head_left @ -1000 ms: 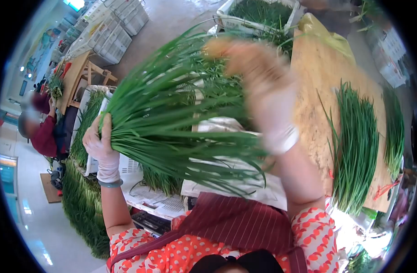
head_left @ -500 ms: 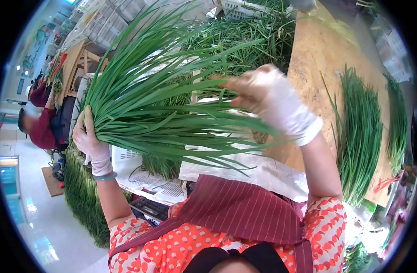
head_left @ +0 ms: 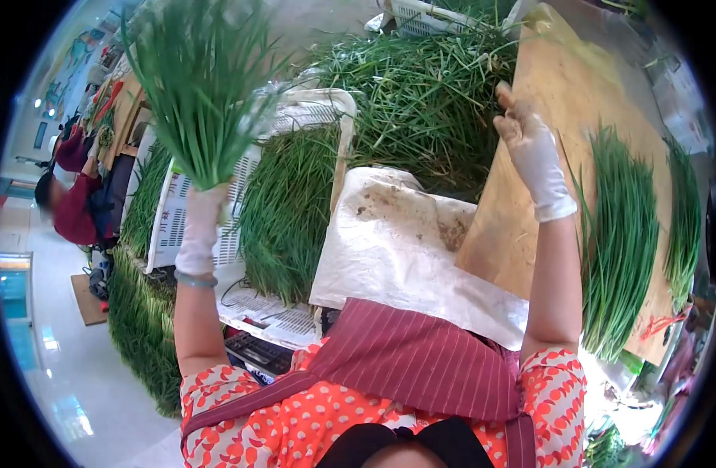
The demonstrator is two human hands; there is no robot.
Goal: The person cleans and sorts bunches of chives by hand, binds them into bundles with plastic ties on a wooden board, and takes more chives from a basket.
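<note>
My left hand [head_left: 205, 214], in a white glove, is closed around the base of a bunch of green garlic chives [head_left: 206, 101]. The leaves fan upward and are slightly blurred. My right hand [head_left: 532, 148], also gloved, is raised over the left edge of a wooden board [head_left: 490, 242]. Its fingers are partly spread and hold nothing I can see. Below and to the left of it is a large heap of loose chive leaves [head_left: 428, 109]. Beside my left hand, more chives [head_left: 287, 210] lie in a white plastic crate [head_left: 344, 105].
Sorted chive bunches [head_left: 619, 242] lie on the board's right side. A soiled white sheet [head_left: 397, 242] covers the area before me. Stacked chives [head_left: 143, 327] line the left side. Farther left, a person in a dark red top [head_left: 77, 210] is by another table.
My left hand has turned the chives from leaning right to nearly upright. My right hand has moved up and right, away from the leaf tips.
</note>
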